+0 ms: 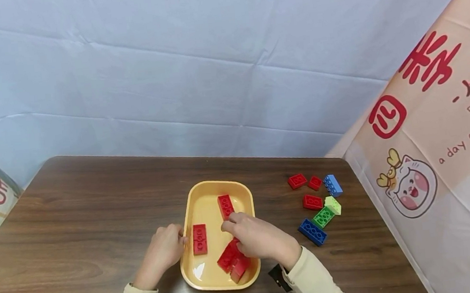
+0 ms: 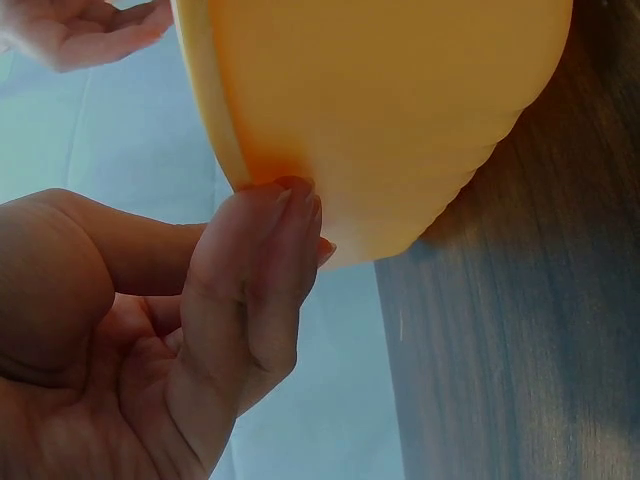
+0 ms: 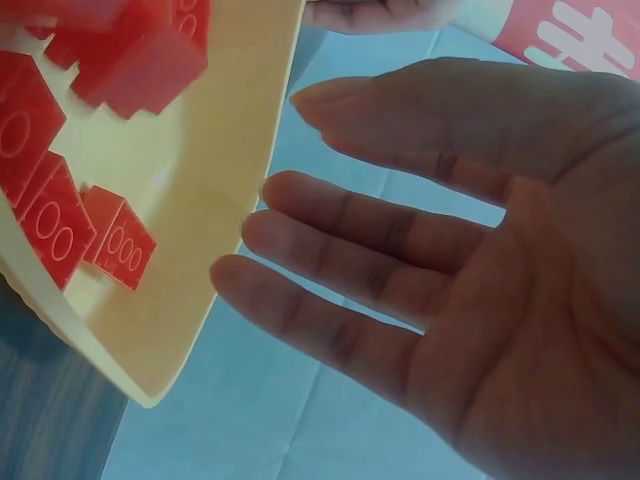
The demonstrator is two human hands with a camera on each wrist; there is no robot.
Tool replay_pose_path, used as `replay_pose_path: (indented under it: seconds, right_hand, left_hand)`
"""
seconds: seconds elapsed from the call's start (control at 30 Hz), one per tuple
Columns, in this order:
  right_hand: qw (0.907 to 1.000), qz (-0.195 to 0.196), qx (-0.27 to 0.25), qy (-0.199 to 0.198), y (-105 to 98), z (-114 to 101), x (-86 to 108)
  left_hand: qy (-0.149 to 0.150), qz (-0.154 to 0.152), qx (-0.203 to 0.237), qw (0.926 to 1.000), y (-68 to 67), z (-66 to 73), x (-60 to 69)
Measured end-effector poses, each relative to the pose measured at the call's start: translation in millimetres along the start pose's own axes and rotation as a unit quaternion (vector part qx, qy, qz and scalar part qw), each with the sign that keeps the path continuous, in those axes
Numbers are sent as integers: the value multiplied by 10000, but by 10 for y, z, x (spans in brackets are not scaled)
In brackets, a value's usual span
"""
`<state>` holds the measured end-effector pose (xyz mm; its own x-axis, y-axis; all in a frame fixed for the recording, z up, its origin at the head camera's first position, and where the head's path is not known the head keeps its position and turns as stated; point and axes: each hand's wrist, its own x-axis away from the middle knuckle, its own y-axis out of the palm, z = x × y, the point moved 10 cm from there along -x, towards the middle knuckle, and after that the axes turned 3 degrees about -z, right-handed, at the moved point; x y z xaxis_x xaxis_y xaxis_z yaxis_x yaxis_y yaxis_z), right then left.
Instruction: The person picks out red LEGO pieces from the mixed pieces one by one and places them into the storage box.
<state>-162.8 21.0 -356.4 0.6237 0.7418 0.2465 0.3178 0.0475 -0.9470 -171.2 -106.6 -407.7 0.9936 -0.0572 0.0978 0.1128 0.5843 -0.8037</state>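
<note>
A yellow tray (image 1: 215, 282) stands on the wooden table with several red bricks inside. My left hand (image 1: 166, 247) pinches its left rim, and the left wrist view shows the fingertips (image 2: 265, 215) against the outer wall. Over the tray's right side is my right hand (image 1: 259, 237), fingers loosely extended and nothing between them in the right wrist view. One red brick (image 1: 199, 239) lies near the left wall, another red brick (image 1: 225, 205) toward the back. Below the right hand, a blurred red brick (image 1: 240, 266) overlaps others; whether it touches them I cannot tell.
Right of the tray lie loose bricks: several red ones, including a red brick (image 1: 312, 202), a light blue brick (image 1: 333, 185), a pale green brick (image 1: 333, 205), a green brick (image 1: 323, 217) and a dark blue brick (image 1: 313, 232). White cloth (image 1: 167, 77) hangs behind the table.
</note>
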Motion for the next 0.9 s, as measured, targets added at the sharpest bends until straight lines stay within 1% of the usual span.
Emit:
replay_pose_path:
  seconds: [0.07, 0.2, 0.3, 0.47, 0.67, 0.83, 0.9]
  right_hand:
    - [9999, -63, -62, 86, 6, 19, 6]
    - [9998, -93, -97, 165, 9, 44, 14]
    - [9999, -27, -70, 84, 1, 41, 17]
    - [10000, -1, -65, 23, -5, 39, 28]
    - [9998, -81, -102, 136, -9, 63, 43]
    - [9991, -214, -232, 278, 3, 117, 65]
    - [9990, -226, -274, 277, 0, 138, 76]
  left_hand:
    - [-39, -29, 27, 10000, 5, -1, -2]
    - [16, -5, 4, 10000, -8, 12, 2]
    - [38, 25, 4, 10000, -15, 15, 4]
    - [-66, -15, 53, 10000, 4, -3, -1]
    - [-84, -54, 18, 9999, 15, -9, -5]
    - [-82, -43, 3, 10000, 12, -5, -2]
    - [-84, -37, 5, 10000, 9, -2, 0]
